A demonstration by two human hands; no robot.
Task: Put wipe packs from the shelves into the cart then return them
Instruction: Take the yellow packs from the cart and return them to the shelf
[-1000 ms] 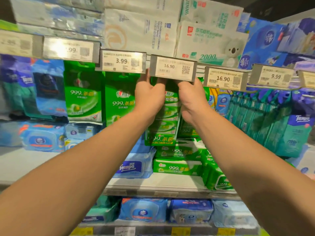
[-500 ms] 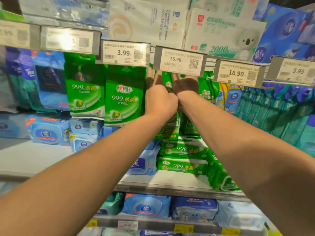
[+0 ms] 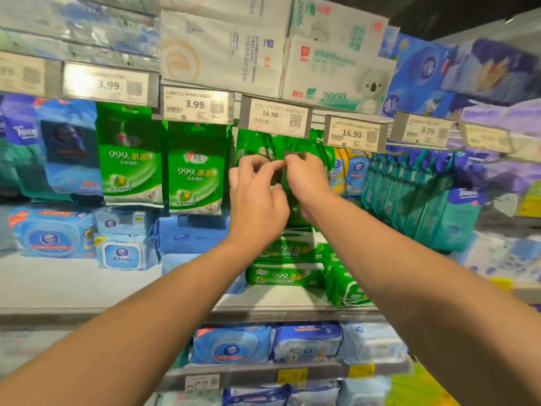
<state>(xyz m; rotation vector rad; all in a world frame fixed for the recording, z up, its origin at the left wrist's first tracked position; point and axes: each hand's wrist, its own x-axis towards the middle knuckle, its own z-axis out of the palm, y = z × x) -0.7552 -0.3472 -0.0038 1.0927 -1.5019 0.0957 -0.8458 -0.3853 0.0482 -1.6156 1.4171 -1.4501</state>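
Note:
A green wipe pack (image 3: 295, 213) hangs on a peg under the 16.90 price tag (image 3: 275, 117), mostly hidden behind my hands. My left hand (image 3: 257, 197) and my right hand (image 3: 308, 181) are side by side in front of its upper part. Their curled fingertips meet at the pack's top, and they seem to pinch it. Two more green packs (image 3: 197, 171) hang to the left. Flat green packs (image 3: 285, 275) lie stacked on the shelf below. No cart is in view.
Blue wipe packs (image 3: 51, 235) lie on the white shelf (image 3: 73, 285) at the left. Teal and purple packs (image 3: 421, 194) hang at the right. Tissue bales (image 3: 336, 68) sit on the top shelf, and more blue packs (image 3: 231, 345) on the lower one.
Both hands have dropped from behind the price tag, where the fingers reached upward, to just below it, and the fingers have curled. The view has shifted a little.

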